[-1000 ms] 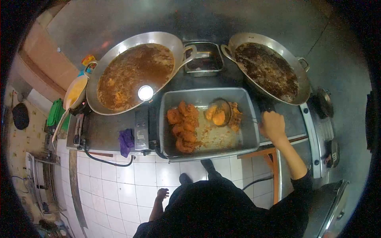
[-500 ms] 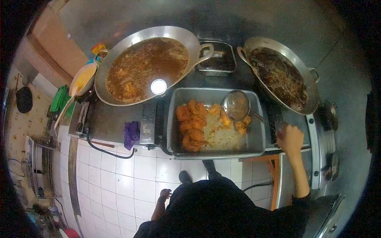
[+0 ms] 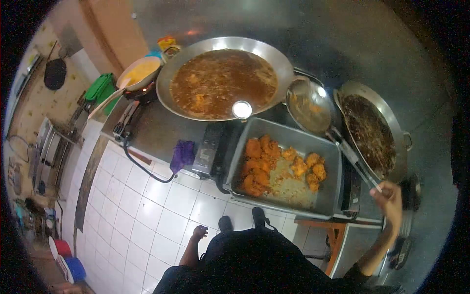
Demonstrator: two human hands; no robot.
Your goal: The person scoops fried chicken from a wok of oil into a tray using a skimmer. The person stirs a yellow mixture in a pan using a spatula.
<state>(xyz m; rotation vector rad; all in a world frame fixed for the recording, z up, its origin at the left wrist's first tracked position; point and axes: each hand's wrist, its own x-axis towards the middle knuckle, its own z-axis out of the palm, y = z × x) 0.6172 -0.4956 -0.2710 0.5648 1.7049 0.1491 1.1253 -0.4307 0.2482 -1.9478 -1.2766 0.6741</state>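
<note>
My right hand (image 3: 389, 198) grips the end of a long metal handle at the right. That handle belongs to a round skimmer (image 3: 310, 107), whose bowl hangs over the space between the large wok (image 3: 169, 95) and the smaller wok (image 3: 400, 147). Some orange bits show in the skimmer. Just below it sits a deep metal tray (image 3: 289, 130), with orange-brown fried pieces (image 3: 257, 169) heaped on its left and several more on its right. My left hand (image 3: 199, 232) hangs low beside my body over the tiled floor, fingers loosely apart, nothing visible in it.
Dark bubbling oil fills both woks. A pan of yellow liquid (image 3: 139, 71) stands at the left, its long handle jutting out. A purple cloth (image 3: 182, 156) hangs at the counter's front edge, near a black hose (image 3: 147, 175). A green cloth (image 3: 101, 88) lies farther left.
The skimmer has risen from over the tray and moved up beside the large wok. Pieces it covered now show in the tray. My view has turned and shifted.
</note>
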